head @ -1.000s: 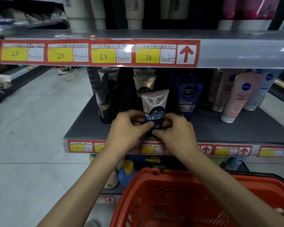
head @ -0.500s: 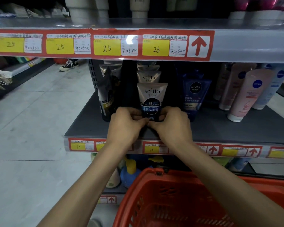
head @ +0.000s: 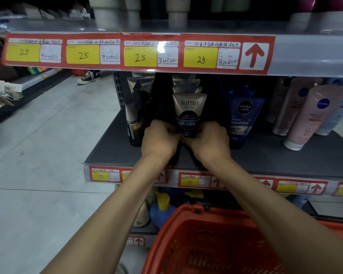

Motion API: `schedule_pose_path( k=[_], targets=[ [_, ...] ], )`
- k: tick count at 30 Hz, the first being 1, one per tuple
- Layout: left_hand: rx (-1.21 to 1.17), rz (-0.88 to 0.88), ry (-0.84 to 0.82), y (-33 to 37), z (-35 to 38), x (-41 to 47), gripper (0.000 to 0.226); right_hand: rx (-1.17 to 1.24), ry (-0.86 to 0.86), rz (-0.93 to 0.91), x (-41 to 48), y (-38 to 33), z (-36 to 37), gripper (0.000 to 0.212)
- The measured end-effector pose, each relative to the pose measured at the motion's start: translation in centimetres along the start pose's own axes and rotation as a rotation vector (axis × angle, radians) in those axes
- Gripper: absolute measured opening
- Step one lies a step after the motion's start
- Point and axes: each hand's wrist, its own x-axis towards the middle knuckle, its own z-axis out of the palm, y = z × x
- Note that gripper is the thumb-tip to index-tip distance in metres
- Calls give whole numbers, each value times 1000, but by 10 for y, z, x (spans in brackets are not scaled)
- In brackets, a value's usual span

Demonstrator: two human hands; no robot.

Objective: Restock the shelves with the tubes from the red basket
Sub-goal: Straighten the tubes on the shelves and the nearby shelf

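Grey floor tiles filled the left side, with a black-and-white sneaker [head: 88,77] far back in the aisle. Next came a dark tube [head: 136,117], which stood on the grey shelf [head: 285,158] beside the upright post.

Just right of it, the left hand [head: 159,141] reached in over the shelf edge, forearm stretched forward, knuckles up and fingers curled inward, and it pinched the lower left of the Softto cleanser tube [head: 188,112]. That tube stood upright on the shelf with its crimped end up, at the front of a row of like tubes (only their tops showed behind it). Its bottom end was hidden behind both hands.

The right hand [head: 208,142] mirrored the left, with its wrist low and its fingers curled onto the tube's lower right, so the two hands met in front of the tube's base.

Further right a blue Nivea Men tube [head: 244,115] stood close beside the right hand, and pink Nivea tubes [head: 313,117] leaned well apart from it. Under the forearms, in front of the shelving, sat the red basket [head: 206,236]; I could not make out its contents.
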Motion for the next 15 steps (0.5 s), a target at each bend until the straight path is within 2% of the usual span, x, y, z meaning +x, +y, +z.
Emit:
schedule_pose_path(
  k=[6,8,11,15],
  targets=[
    [-15,48,-12,0,-1,-26,29,38,-23,58,-12,-3,-5,30],
    [14,126,71,-3,-5,-44,24,38,20,62,-29,-3,-9,37],
    [-20,231,216,-14,-21,-72,21,37,142,-30,-60,-5,-10,44],
    [-187,286,359,-38,-47,-92,11,49,148,-147,-88,-23,2,44]
  ],
)
